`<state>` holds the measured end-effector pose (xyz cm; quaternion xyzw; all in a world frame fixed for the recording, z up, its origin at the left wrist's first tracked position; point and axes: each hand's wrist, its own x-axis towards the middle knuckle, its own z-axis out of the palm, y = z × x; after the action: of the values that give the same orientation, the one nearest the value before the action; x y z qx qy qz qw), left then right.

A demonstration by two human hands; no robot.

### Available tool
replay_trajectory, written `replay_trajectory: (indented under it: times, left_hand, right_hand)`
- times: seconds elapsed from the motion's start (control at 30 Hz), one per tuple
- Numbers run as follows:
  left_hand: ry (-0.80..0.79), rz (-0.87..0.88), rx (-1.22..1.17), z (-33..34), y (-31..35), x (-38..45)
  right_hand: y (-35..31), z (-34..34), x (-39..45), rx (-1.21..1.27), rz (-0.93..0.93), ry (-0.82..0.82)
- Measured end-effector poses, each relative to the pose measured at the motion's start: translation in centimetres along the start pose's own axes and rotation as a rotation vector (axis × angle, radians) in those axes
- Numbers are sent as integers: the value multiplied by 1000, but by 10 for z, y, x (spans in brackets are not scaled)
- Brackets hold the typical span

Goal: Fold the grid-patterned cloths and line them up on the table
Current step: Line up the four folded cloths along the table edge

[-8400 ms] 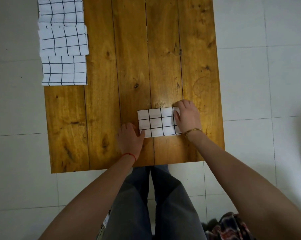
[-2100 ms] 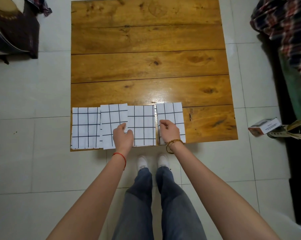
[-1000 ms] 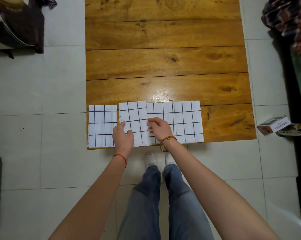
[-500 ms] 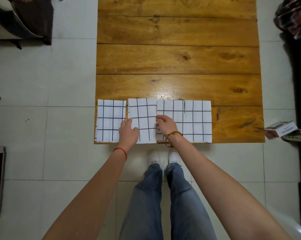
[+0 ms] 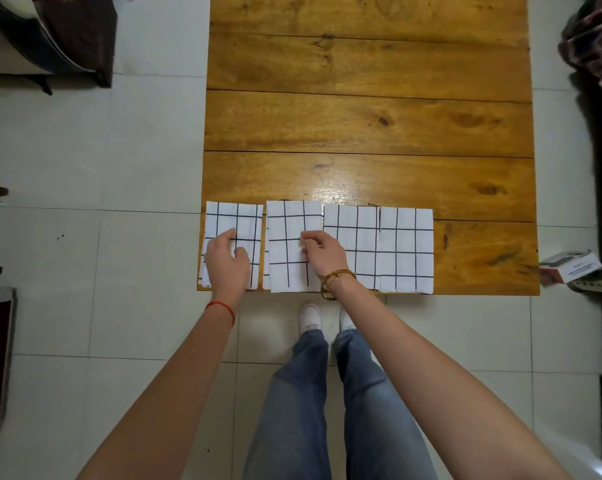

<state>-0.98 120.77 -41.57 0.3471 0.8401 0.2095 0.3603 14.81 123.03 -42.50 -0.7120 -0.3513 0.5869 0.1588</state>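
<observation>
Both hands rest on the folded cloths at the table's near edge.

Left hand (image 5: 227,258) lies flat, fingers loose, on the leftmost cloth (image 5: 235,220); my right hand (image 5: 324,252) presses curled fingertips on the second cloth (image 5: 289,265), gripping nothing. Four cloths line the lower edge of the table (image 5: 369,116), the third cloth (image 5: 356,237) and fourth cloth (image 5: 407,251) touching, with bare planks above and at lower right. Half a second ago my left hand sat on the second cloth; now it is one over.
</observation>
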Motion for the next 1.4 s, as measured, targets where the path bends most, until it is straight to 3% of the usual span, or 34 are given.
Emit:
replay_trajectory:
  times: [0.27, 0.63, 0.8, 1.13, 1.27, 1.4]
  left_hand:
    - [-53, -27, 263, -26, -29, 34]
    - [-102, -63, 134, -18, -28, 24]
    - [-74, -43, 118, -21, -29, 19]
    - [-145, -67, 91, -26, -39, 26]
    - [-141, -60, 95, -27, -40, 28]
    - [-80, 61, 120, -27, -28, 14]
  right_hand:
    - [-11, 52, 10, 62, 116, -228]
    - [-11, 62, 20, 37, 130, -219]
    - [-11, 40, 6, 86, 48, -111]
    - [-9, 66, -2, -8, 99, -259]
    - [-11, 63, -4, 10, 88, -224]
    - [-8, 36, -14, 99, 50, 35]
